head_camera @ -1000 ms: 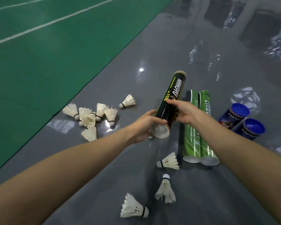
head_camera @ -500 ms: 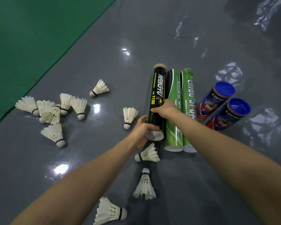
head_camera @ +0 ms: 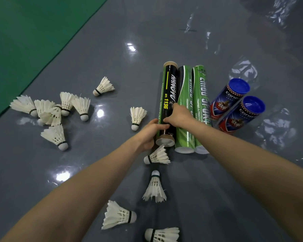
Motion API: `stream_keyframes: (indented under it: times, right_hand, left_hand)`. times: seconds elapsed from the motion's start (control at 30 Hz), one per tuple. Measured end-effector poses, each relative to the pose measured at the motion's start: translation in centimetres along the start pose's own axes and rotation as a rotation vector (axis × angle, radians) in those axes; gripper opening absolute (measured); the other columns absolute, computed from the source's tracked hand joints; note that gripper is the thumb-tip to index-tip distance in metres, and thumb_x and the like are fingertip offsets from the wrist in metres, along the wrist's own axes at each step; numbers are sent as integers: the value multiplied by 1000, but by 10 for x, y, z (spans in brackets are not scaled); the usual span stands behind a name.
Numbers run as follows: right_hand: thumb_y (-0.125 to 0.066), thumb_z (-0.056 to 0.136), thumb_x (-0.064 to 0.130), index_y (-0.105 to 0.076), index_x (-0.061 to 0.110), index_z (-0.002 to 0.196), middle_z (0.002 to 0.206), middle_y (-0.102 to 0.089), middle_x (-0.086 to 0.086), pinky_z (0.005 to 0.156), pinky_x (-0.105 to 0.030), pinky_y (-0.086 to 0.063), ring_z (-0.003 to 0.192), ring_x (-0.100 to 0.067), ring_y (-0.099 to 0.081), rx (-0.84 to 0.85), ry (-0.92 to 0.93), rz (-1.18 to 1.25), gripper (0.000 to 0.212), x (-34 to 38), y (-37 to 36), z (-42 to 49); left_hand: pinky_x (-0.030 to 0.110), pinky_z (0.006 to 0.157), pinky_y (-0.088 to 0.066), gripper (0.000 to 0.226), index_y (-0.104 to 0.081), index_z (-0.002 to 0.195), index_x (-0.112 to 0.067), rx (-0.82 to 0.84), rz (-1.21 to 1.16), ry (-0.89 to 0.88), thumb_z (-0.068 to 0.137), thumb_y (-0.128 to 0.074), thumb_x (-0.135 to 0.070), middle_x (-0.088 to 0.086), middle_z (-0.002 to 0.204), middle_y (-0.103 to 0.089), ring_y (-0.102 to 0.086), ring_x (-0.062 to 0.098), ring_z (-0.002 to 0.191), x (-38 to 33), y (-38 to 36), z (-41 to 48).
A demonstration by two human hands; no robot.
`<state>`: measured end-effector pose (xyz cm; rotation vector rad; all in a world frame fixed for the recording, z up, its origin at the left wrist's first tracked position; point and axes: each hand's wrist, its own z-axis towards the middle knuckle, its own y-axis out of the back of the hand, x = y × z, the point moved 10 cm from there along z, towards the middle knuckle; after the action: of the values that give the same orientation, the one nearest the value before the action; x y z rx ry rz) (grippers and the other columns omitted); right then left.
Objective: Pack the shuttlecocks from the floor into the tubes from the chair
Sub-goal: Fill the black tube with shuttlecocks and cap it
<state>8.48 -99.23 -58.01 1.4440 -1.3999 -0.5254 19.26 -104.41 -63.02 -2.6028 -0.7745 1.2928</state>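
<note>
Black tube (head_camera: 168, 102) lies flat on the grey floor (head_camera: 112, 49), long axis running away from the person, near open end (head_camera: 165, 141) facing back toward the body, far end (head_camera: 170, 64) capped or closed, can't tell which. It touches the first of two green tubes (head_camera: 184, 109) on its right side; two shorter blue-capped tubes (head_camera: 234, 105) lie just beyond those. Both hands are on the black tube's near third: left hand (head_camera: 150, 135) wraps the left side just behind the mouth, fingers curled closed on it; right hand (head_camera: 179, 116) presses over the top a bit further up, fingers closed against the tube. Nearest shuttlecock (head_camera: 157, 156) lies just below the mouth, cork pointing left, feathers right, so crosswise to the tube axis. Another shuttlecock (head_camera: 137, 117) sits just left of the tube, cork toward the person. Left hand is the nearer one to both. Likely next move: free the left hand, take the near shuttlecock, turn it cork-first into the mouth while the right hand steadies the tube. A cluster of shuttlecocks (head_camera: 56, 110) lies well apart to the left near the green court edge (head_camera: 33, 41); more lie close to the body at the bottom.
</note>
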Motion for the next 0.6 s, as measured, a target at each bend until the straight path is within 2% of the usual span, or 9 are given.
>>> stream_keyframes:
  times: [0.07, 0.13, 0.2, 0.27, 0.37, 0.4, 0.47, 0.53, 0.6]
  right_hand:
    - [-70, 83, 28, -47, 7, 129, 123, -57, -12, 84, -35, -49, 109, -29, -58, 22, -6, 23, 56, 1, 3, -5]
    - [-62, 90, 26, -52, 5, 124, 118, -60, -13, 85, -38, -52, 100, -29, -60, 14, -24, 92, 41, 0, 10, -10]
    - [-49, 97, 21, -55, 2, 120, 115, -61, -15, 78, -37, -51, 88, -27, -59, -22, -45, 162, 31, -3, 22, -15]
    - [-41, 99, 16, -54, 4, 123, 120, -59, -15, 73, -32, -45, 88, -25, -56, -73, -70, 254, 30, -14, 42, -25]
    - [-45, 99, 20, -48, 10, 135, 134, -52, -10, 81, -30, -44, 97, -20, -54, -105, -75, 404, 38, -28, 83, -56]
    - [-49, 98, 22, -47, 11, 136, 133, -53, -8, 84, -31, -45, 97, -18, -54, -118, -71, 457, 40, -32, 96, -66]
    - [-54, 95, 24, -46, 13, 135, 127, -55, -2, 88, -31, -45, 101, -16, -54, -142, -90, 535, 42, -43, 140, -99]
    - [-59, 93, 24, -46, 13, 135, 124, -56, -1, 82, -28, -42, 99, -15, -51, -180, -96, 548, 45, -47, 186, -132]
    - [-61, 91, 21, -46, 11, 135, 127, -56, -8, 77, -30, -42, 96, -20, -53, -214, -136, 567, 47, -52, 243, -173]
  left_hand:
    - [31, 94, -42, 62, -27, 148, -12, -57, 23, 2, 93, -55, -12, 9, 142, -46, -45, 16, 126, -8, 9, -1]
    - [33, 93, -34, 51, -34, 145, -11, -132, 10, -2, 96, -48, -10, 6, 140, -48, -43, 18, 129, -16, 21, -4]
    - [41, 105, -27, 41, -42, 139, -7, -178, 29, 11, 98, -42, -12, 6, 141, -46, -41, 20, 131, -25, 30, -11]
    - [49, 113, -20, 38, -46, 135, -7, -169, 57, 25, 98, -40, -15, 8, 147, -41, -38, 24, 135, -39, 32, -25]
    - [43, 92, -38, 12, -53, 99, -17, -144, 74, 47, 97, -40, -18, 9, 125, -50, -52, 22, 107, -79, 27, -66]
    - [39, 84, -41, 11, -52, 95, -17, -148, 73, 42, 97, -41, -19, 8, 122, -49, -50, 22, 101, -91, 27, -77]
    - [37, 76, -41, 16, -54, 109, -19, -159, 92, 47, 98, -42, -24, 6, 127, -47, -48, 24, 108, -124, 16, -114]
    - [42, 88, -42, 31, -49, 129, -19, -147, 96, 35, 99, -42, -26, 7, 136, -44, -46, 26, 122, -156, -5, -153]
    - [45, 102, -39, 39, -45, 137, -17, -132, 89, 43, 99, -43, -27, 9, 141, -42, -44, 28, 129, -191, -38, -195]
